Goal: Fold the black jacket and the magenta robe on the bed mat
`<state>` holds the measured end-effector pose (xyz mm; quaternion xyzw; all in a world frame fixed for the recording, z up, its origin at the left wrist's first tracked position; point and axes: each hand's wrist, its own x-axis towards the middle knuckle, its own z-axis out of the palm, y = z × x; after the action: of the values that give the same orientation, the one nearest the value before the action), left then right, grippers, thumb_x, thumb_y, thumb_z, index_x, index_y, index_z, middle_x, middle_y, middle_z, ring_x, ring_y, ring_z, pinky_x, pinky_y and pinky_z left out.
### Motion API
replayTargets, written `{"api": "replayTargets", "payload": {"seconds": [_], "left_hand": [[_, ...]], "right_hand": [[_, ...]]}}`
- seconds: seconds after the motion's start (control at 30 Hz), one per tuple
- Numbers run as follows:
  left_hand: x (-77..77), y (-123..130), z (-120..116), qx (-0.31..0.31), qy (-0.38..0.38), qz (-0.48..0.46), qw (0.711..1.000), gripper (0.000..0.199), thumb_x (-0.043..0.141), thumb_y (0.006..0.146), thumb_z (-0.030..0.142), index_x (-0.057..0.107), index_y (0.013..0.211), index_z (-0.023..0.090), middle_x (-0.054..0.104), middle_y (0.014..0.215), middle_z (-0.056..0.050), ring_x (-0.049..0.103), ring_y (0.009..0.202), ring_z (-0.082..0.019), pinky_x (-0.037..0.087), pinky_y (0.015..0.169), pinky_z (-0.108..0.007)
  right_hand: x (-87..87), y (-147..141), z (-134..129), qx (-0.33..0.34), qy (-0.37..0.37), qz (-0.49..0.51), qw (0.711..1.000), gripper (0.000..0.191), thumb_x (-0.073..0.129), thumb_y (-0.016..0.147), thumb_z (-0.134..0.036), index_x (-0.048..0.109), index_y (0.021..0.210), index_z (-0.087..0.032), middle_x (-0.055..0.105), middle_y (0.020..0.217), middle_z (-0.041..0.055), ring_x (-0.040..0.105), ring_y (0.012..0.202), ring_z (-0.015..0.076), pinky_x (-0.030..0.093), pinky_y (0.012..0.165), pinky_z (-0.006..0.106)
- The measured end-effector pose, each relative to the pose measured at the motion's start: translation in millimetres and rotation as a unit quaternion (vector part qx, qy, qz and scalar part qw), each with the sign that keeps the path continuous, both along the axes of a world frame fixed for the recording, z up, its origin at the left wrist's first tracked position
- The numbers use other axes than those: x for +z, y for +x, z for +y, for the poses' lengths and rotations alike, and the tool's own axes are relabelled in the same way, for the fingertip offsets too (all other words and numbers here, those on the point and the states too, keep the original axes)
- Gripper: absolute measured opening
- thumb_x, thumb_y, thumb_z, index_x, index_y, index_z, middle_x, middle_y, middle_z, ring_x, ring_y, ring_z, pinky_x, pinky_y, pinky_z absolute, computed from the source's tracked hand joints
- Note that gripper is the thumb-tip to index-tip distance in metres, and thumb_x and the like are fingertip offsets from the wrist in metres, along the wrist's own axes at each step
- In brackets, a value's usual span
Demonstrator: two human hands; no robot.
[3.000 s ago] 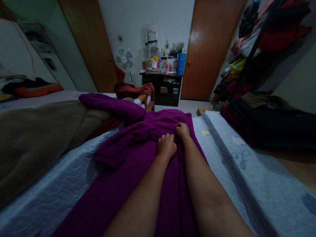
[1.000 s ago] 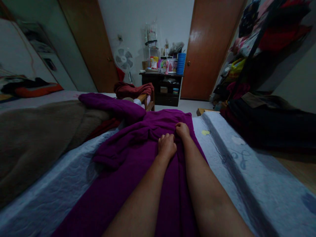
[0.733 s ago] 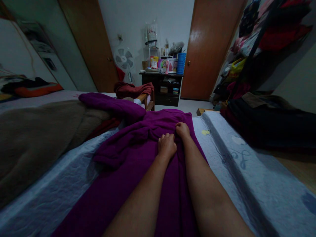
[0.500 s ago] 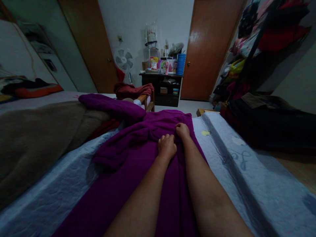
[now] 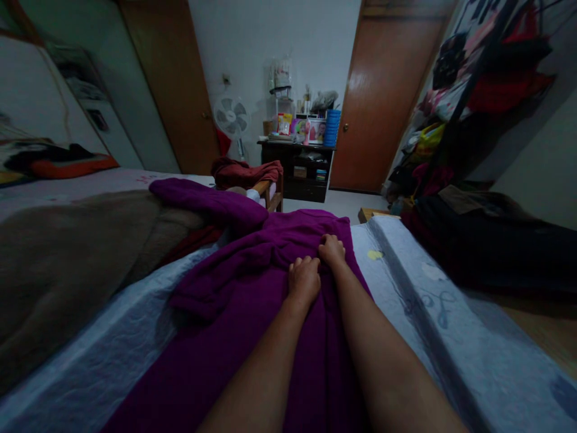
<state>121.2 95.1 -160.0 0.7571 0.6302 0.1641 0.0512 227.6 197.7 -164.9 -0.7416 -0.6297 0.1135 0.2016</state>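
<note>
A long purple garment (image 5: 252,325) with sleeves lies spread over the bed, its far end reaching the bed's edge. One sleeve (image 5: 207,201) stretches off to the left across a brown blanket. Near the garment's upper part, my left hand (image 5: 305,281) rests with curled fingers closed on the cloth. Just beyond it and slightly to the right, my right hand (image 5: 332,249) also has its fingers bent into the fabric. Folds run between and around both hands. The fingertips are partly hidden.
The pale patterned mattress (image 5: 406,288) shows on the right, with a dark pile of clothes (image 5: 491,240) on that side. The brown blanket (image 5: 81,252) covers the left. Beyond the bed stand a wooden chair (image 5: 276,195) with red cloth, a fan (image 5: 232,115) and a dark cabinet (image 5: 293,168).
The view has tilted up a little, so everything sits slightly lower. My right hand's fingers have shifted slightly on the cloth; my left hand stays at nearly the same spot.
</note>
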Motion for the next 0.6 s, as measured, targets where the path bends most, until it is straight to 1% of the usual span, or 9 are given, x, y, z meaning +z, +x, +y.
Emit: {"api": "replayTargets", "payload": {"seconds": [0.07,0.13,0.2,0.3,0.37,0.43,0.6], "left_hand": [[1.1,0,0,0.000,-0.005,0.000,1.000,0.020,0.046,0.089,0.017,0.059,0.102,0.025,0.062,0.105,-0.004,0.052,0.101,-0.022,0.040,0.084,-0.035],[1.7,0,0,0.000,-0.007,-0.001,1.000,0.020,0.046,0.090,0.018,0.060,0.102,0.025,0.062,0.105,-0.004,0.052,0.101,-0.022,0.040,0.085,-0.035],[1.8,0,0,0.002,-0.009,-0.003,1.000,0.019,0.048,0.089,0.020,0.060,0.103,0.026,0.061,0.106,-0.004,0.051,0.102,-0.022,0.040,0.086,-0.035],[1.0,0,-1,0.000,-0.008,-0.007,1.000,0.020,0.049,0.089,0.022,0.059,0.105,0.026,0.060,0.107,-0.005,0.050,0.103,-0.022,0.039,0.087,-0.035],[0.4,0,-2,0.000,-0.009,-0.009,1.000,0.020,0.049,0.089,0.022,0.059,0.105,0.026,0.059,0.107,-0.005,0.050,0.103,-0.022,0.039,0.087,-0.035],[0.1,0,-2,0.003,-0.012,-0.008,1.000,0.019,0.050,0.088,0.022,0.059,0.105,0.026,0.059,0.107,-0.005,0.049,0.103,-0.022,0.039,0.087,-0.035],[0.8,1,-3,0.001,-0.010,-0.002,1.000,0.018,0.052,0.088,0.022,0.059,0.105,0.025,0.059,0.107,-0.005,0.049,0.103,-0.022,0.039,0.088,-0.035]], "right_hand": [[0.7,0,4,0.011,-0.006,-0.011,1.000,0.042,0.051,0.080,-0.023,0.060,0.121,-0.022,0.055,0.129,0.0124,0.053,0.116,0.0319,0.042,0.095,0.046],[2.5,4,10,0.029,-0.013,-0.016,0.999,0.041,0.053,0.079,-0.024,0.062,0.119,-0.020,0.054,0.129,0.0136,0.054,0.115,0.0324,0.043,0.093,0.045],[5.7,11,19,0.055,-0.022,-0.014,0.998,0.035,0.057,0.076,-0.022,0.066,0.110,-0.019,0.060,0.122,0.0124,0.059,0.106,0.0283,0.045,0.089,0.038],[12.1,26,34,0.092,-0.031,-0.003,0.995,0.023,0.057,0.074,-0.016,0.072,0.092,-0.018,0.070,0.098,0.0072,0.065,0.088,0.0191,0.046,0.078,0.024],[16.3,36,42,0.096,-0.022,0.002,0.995,0.023,0.054,0.075,-0.013,0.073,0.086,-0.017,0.072,0.090,0.0050,0.065,0.084,0.0165,0.044,0.075,0.020],[19.6,46,50,0.076,-0.001,0.002,0.997,0.027,0.050,0.078,-0.012,0.073,0.090,-0.018,0.073,0.093,0.0050,0.065,0.089,0.0165,0.044,0.077,0.020],[21.5,68,74,0.003,0.034,-0.006,0.999,0.038,0.042,0.085,-0.012,0.066,0.113,-0.016,0.069,0.113,0.0093,0.062,0.107,0.0189,0.043,0.088,0.023]]}}
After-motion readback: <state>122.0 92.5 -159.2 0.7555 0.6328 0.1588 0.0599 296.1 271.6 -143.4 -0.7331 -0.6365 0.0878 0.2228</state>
